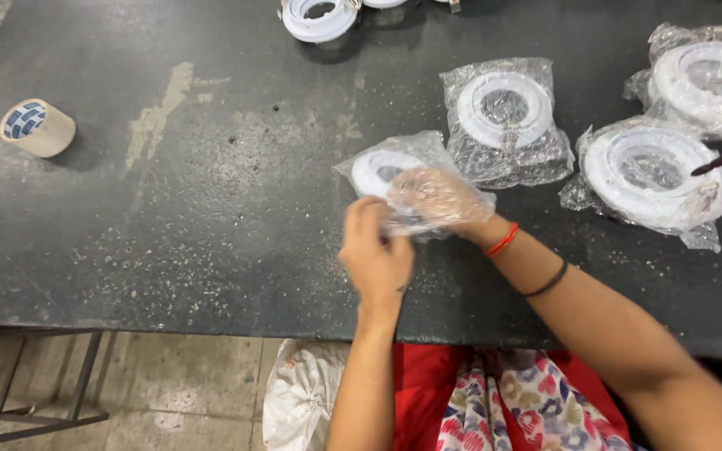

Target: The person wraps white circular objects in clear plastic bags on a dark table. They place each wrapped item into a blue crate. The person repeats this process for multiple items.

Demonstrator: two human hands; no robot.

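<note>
A white ring-shaped fitting [375,169] sits partly inside a clear plastic bag [415,179] on the dark table [211,209]. My right hand [438,199] is pushed inside the bag, seen through the plastic, with its fingers around the fitting's near side. A red thread and a black band circle that wrist. My left hand [375,255] grips the bag's open edge just in front of the fitting, fingers curled closed on the plastic.
Three bagged white rings lie to the right [507,117], [652,171], [704,77]. Unbagged white rings [319,17] rest at the far edge. A roll of tape [37,127] stands at the left. A white sack [302,397] lies on the floor below.
</note>
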